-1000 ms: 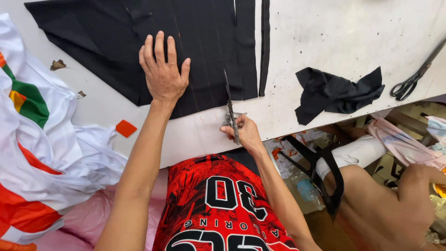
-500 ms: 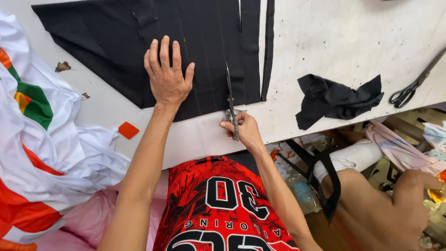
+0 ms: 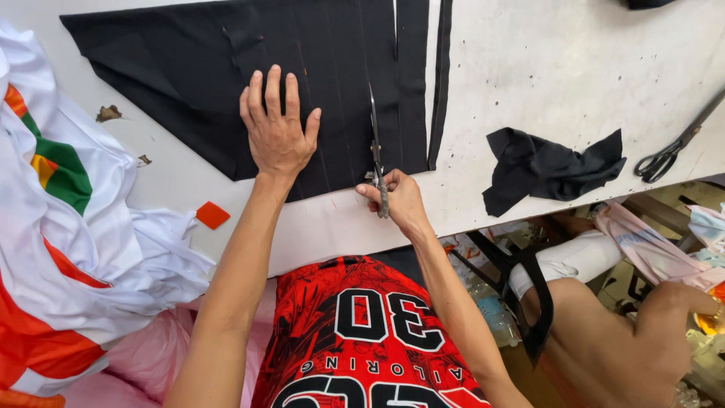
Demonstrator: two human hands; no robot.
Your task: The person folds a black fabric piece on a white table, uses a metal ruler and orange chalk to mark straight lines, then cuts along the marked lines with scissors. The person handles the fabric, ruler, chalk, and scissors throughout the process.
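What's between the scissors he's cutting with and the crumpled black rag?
In the head view, two narrow black strips lie between the scissors and the rag, then bare white table.

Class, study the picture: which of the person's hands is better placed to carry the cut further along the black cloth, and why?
Probably the right hand: it grips the scissors, blades lying on the black cloth. The left hand lies flat, pinning the cloth.

scissors in right hand now further up black cloth, cut longer than before; left hand slid further onto cloth, fingers still spread flat.
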